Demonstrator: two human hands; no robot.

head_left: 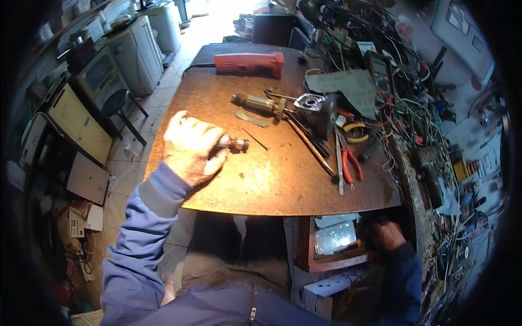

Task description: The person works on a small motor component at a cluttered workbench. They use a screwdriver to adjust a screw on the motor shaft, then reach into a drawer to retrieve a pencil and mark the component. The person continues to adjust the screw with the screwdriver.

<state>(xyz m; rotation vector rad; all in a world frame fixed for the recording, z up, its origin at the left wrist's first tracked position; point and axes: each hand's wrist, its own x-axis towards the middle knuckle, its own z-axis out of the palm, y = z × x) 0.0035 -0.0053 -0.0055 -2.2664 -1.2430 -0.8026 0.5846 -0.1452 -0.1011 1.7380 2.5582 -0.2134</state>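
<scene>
My left hand (193, 144) is closed around a small cylindrical part with a shiny ridged metal end (237, 144), which sticks out past the thumb over the lit table. Most of that part is hidden in the fist. My right hand (389, 236) is down in the open drawer (333, 263) under the table's right front edge; its fingers are in shadow and cannot be made out. Beside it in the drawer lie a clear plastic box (335, 238) and a small orange-handled tool (348, 246). A thin dark rod (255, 139) lies just right of my left hand.
On the wooden table (261, 190) lie a motor armature (254, 102), a red power tool housing (250, 64), a long thin tool (310, 144), red-handled pliers (352, 164) and a cardboard piece (345, 87). Tangled wires (418, 114) crowd the right side. A black stool (122, 103) stands left.
</scene>
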